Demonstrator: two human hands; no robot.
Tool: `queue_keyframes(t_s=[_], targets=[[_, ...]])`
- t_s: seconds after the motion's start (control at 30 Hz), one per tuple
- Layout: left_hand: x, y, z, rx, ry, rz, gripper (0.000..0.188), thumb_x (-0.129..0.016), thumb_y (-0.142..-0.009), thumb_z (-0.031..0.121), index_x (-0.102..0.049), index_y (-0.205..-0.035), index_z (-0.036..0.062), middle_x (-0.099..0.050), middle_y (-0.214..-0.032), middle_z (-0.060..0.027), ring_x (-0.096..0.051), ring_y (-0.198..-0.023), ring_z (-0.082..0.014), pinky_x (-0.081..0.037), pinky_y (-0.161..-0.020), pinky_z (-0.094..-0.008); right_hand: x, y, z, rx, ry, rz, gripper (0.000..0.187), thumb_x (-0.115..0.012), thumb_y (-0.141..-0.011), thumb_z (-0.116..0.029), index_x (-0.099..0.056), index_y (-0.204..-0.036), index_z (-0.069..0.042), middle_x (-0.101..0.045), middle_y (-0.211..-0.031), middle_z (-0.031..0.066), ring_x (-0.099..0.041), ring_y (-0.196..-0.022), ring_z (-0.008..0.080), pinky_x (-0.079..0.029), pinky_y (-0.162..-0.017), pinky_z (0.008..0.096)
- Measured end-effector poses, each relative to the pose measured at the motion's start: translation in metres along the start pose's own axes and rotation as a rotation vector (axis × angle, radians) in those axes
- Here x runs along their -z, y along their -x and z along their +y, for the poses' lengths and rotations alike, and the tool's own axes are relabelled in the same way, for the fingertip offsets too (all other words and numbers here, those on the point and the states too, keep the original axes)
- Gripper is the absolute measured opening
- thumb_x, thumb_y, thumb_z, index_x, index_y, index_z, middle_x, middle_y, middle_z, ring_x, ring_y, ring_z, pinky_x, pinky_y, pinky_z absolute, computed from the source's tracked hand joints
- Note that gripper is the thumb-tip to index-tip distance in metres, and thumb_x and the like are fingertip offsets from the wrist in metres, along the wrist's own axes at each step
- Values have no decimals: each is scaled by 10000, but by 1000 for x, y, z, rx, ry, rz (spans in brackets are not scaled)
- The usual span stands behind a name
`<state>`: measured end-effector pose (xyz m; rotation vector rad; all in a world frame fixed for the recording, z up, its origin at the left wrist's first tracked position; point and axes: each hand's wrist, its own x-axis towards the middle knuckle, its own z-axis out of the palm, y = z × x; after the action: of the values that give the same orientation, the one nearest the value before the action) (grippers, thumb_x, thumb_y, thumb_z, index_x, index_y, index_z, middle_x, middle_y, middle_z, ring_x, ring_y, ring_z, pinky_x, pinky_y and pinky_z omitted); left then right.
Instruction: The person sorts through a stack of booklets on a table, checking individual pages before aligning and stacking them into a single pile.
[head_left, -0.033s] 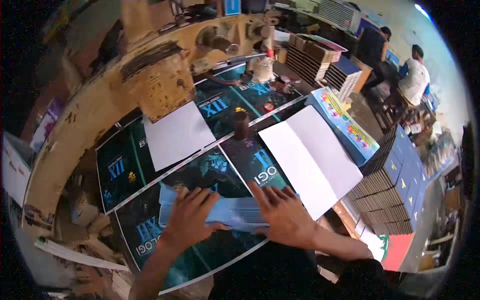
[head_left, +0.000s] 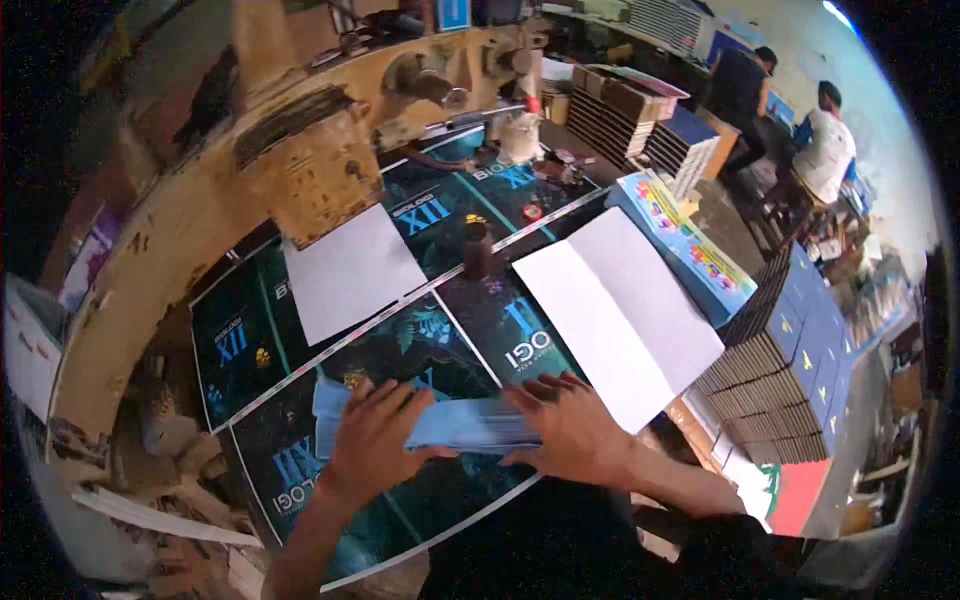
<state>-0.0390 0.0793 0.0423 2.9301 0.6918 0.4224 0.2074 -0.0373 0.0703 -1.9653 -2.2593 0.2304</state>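
Left, past the thumb side: a loose white sheet (head_left: 355, 280) lies beyond my left hand (head_left: 380, 435), on the dark printed sheets (head_left: 410, 345) that cover the table.
My left hand's pose: back up, forearm rising steeply from the lower edge, fingers partly spread and bent over the far side, thumb along the near side.
My left hand's hold: half closed around the blue stack (head_left: 470, 425), whose left end sticks out past it.
Blue stack's place: directly in front of me on the printed sheets, bridging the gap between my hands.
Blue stack's long axis: left to right, roughly square to my body (its right part is blurred, so I can't count layers).
Nearer hand: neither; both touch it, one toward each end.
My right hand (head_left: 562, 425): back up, forearm coming in flatter from the right, fingers curled over the far side, thumb pointing left at the near edge, half closed on the right end.
Right of that: an open, creased white sheet (head_left: 625, 310), then piled blue books (head_left: 775, 365).
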Motion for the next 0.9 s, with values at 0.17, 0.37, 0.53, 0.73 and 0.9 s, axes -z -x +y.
queue_keyframes(t_s=[0.17, 0.37, 0.53, 0.73, 0.9], targets=[[40, 5, 25, 99, 4, -76, 635, -836, -722, 310, -598, -1267, 87, -620, -1191, -137, -574, -1187, -343, -361, -1079, -532, 22, 14, 4, 69, -185, 33, 735, -825, -762, -284, -505, -1367, -18, -635, -1206, 197, -614, -1170, 385, -412, -1081, 524], [30, -9, 43, 301, -53, -277, 781, -845, -623, 274, -499, -1285, 43, -510, -1258, -178, -467, -1273, -374, -318, -1099, -535, -11, 7, 7, 129, 46, 73, 966, -807, -761, -466, -386, -1475, 30, -503, -1363, 252, -468, -1307, 391, -270, -1144, 510], [41, -7, 34, 319, 14, -207, 767, -834, -605, 249, -484, -1259, 56, -494, -1240, -174, -465, -1236, -387, -294, -1104, -544, 27, 22, 21, 188, 79, -248, 1153, -844, -715, -523, -259, -1535, 37, -429, -1438, 245, -368, -1400, 395, -274, -1148, 528], [36, 14, 33, 418, 21, -211, 788, -855, -575, 248, -487, -1249, 67, -501, -1274, -177, -454, -1293, -391, -256, -1132, -553, 0, 47, 77, 86, -576, -12, 914, -857, -674, -213, -431, -1469, -65, -575, -1364, 175, -594, -1200, 323, -469, -1077, 452], [53, 24, 20, 590, 87, 155, 905, -926, -530, 298, -481, -1282, 63, -523, -1333, -194, -481, -1304, -382, -323, -1115, -557, -43, 54, 79, 125, -837, 221, 845, -815, -647, -148, -477, -1414, -42, -583, -1342, 149, -599, -1191, 287, -465, -1071, 415]])
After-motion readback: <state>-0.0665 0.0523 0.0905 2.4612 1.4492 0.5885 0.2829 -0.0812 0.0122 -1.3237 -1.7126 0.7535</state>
